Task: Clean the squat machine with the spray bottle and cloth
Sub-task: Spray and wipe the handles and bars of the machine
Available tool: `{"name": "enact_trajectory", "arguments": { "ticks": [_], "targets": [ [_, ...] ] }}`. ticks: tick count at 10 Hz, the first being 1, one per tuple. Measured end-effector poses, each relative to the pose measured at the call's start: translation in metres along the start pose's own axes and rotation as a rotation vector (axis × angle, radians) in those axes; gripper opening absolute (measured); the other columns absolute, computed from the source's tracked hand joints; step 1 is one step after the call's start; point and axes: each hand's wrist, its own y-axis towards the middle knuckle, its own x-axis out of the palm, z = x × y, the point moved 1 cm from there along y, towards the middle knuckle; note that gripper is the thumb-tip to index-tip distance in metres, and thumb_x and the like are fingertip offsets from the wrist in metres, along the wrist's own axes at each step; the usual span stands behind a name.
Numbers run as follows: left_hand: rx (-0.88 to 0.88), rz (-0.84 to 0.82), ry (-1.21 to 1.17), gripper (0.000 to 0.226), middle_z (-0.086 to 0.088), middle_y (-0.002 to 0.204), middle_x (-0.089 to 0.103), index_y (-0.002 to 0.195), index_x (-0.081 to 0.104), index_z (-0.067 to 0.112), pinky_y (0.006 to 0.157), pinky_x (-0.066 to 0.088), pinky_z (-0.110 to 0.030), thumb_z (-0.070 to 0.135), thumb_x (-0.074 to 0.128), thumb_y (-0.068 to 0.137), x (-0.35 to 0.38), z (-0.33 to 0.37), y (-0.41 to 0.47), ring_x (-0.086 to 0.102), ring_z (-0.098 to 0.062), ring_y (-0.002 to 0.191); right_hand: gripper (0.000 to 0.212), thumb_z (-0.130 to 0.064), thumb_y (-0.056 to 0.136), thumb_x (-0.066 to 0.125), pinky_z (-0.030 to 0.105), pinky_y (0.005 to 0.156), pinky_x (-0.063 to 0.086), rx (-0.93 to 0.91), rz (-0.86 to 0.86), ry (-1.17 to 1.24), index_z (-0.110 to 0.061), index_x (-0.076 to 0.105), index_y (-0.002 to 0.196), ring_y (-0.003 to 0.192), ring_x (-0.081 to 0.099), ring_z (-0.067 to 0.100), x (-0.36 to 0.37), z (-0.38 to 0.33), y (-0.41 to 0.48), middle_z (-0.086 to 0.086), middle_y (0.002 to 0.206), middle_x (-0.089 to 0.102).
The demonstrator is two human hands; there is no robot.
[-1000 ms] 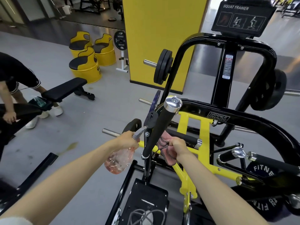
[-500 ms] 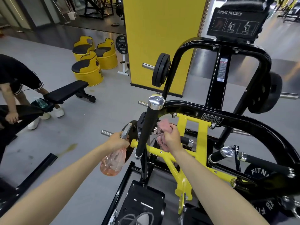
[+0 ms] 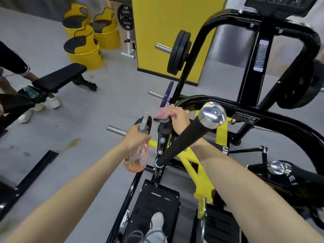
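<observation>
1. The left hand (image 3: 135,137) gripped the neck of the spray bottle (image 3: 135,159), which hung upright with orange-tinted liquid low inside, just left of the squat machine (image 3: 273,118).
2. The right hand (image 3: 180,120) clutched the pink cloth (image 3: 164,112) and held it against the left end of the machine's curved black bar.
3. The two hands were near each other but apart, each closed around its own item.
4. A padded black handle (image 3: 182,141) with a chrome cap (image 3: 213,114) slanted across in front of the right forearm and hid part of the wrist.
5. A chrome peg (image 3: 116,129) stuck out leftward just beyond the left hand, partly hidden by it.
6. Below the arms lay the yellow frame (image 3: 198,172) and a black foot plate (image 3: 156,199), with a pale shoe (image 3: 157,223) on it.
7. A black weight plate (image 3: 178,51) sat on the machine's upper left arm, in front of a yellow pillar (image 3: 168,23).
8. On the grey floor to the left stood a black bench (image 3: 59,78), three yellow barrel seats (image 3: 84,50) behind it, and another person (image 3: 12,60) at the edge of view.
</observation>
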Motion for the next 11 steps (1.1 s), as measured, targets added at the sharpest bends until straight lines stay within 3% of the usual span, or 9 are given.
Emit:
{"name": "enact_trajectory", "arguments": {
  "ticks": [1,2,4,5,6,7,8,10,11],
  "targets": [
    [-0.012,-0.001,-0.048,0.044,0.0,0.077,0.062,0.095,0.063,0.008,0.082,0.053,-0.046,0.019,0.06,0.053,0.002,-0.009,0.014,0.056,-0.018,0.071,0.029,0.008,0.095,0.04,0.013,0.085,0.037,0.137,0.047,0.136,0.01,0.055,0.12,0.097,0.049,0.006,0.006,-0.005,0.019,0.015,0.105,0.048],
    [-0.015,0.014,-0.015,0.037,0.001,0.083,0.068,0.087,0.063,0.023,0.081,0.054,-0.044,0.025,0.061,0.049,0.002,-0.015,0.022,0.06,-0.021,0.073,0.027,0.003,0.094,0.044,0.033,0.099,0.034,0.11,0.048,0.062,-0.001,0.064,0.11,0.11,0.042,0.029,0.012,-0.01,0.018,0.014,0.11,0.043],
    [0.004,-0.025,-0.004,0.016,0.007,0.06,0.053,0.067,0.053,0.025,0.066,0.042,-0.032,0.022,0.059,0.052,0.007,-0.007,0.017,0.05,-0.02,0.063,0.027,0.007,0.089,0.05,0.04,0.095,0.04,-0.068,-0.054,0.004,0.006,0.067,0.111,0.104,0.048,0.033,0.022,-0.02,-0.014,0.021,0.105,0.053],
    [0.021,-0.016,0.01,0.015,0.007,0.06,0.054,0.067,0.052,0.026,0.066,0.042,-0.032,0.022,0.06,0.055,0.009,-0.005,0.018,0.051,-0.019,0.063,0.027,0.007,0.091,0.049,0.025,0.086,0.045,-0.086,-0.062,0.105,0.012,0.06,0.115,0.096,0.055,0.007,0.014,-0.018,-0.016,0.01,0.095,0.054],
    [0.015,-0.024,0.017,0.014,0.007,0.063,0.057,0.07,0.055,0.025,0.068,0.042,-0.029,0.017,0.063,0.063,0.008,-0.004,0.019,0.053,-0.017,0.063,0.015,-0.013,0.092,0.06,0.027,0.075,0.04,-0.047,-0.058,0.018,0.002,0.06,0.094,0.076,0.047,0.001,0.016,-0.015,-0.021,0.002,0.081,0.041],
    [0.008,-0.036,0.042,0.025,0.003,0.074,0.064,0.08,0.059,0.027,0.079,0.053,-0.036,0.025,0.061,0.055,0.008,-0.01,0.024,0.063,-0.026,0.078,0.026,-0.025,0.091,0.061,0.034,0.069,0.039,0.01,-0.203,0.015,-0.006,0.054,0.076,0.077,0.047,0.02,0.026,0.001,-0.03,0.01,0.082,0.046],
    [0.002,-0.039,0.059,0.033,0.001,0.084,0.069,0.084,0.06,0.031,0.086,0.053,-0.048,0.027,0.061,0.051,0.008,-0.014,0.028,0.066,-0.028,0.089,0.008,-0.008,0.098,0.047,0.018,0.063,0.049,0.19,-0.194,0.092,-0.008,0.054,0.093,0.077,0.054,0.013,0.012,0.005,-0.033,0.003,0.088,0.05],
    [-0.016,-0.04,0.028,0.033,0.003,0.082,0.068,0.086,0.061,0.03,0.086,0.053,-0.051,0.026,0.062,0.053,0.009,-0.018,0.029,0.066,-0.026,0.084,0.031,0.008,0.089,0.047,0.008,0.077,0.033,0.155,0.224,0.207,0.004,0.063,0.115,0.095,0.051,0.018,-0.003,0.002,-0.005,0.017,0.105,0.051],
    [-0.027,-0.041,0.034,0.033,0.003,0.083,0.068,0.086,0.06,0.032,0.086,0.053,-0.051,0.026,0.062,0.053,0.011,-0.024,0.027,0.065,-0.027,0.083,0.043,0.009,0.09,0.045,0.015,0.089,0.036,0.096,0.023,0.049,-0.006,0.059,0.127,0.105,0.051,0.022,0.004,0.004,0.007,0.014,0.115,0.053]
  ]
}}
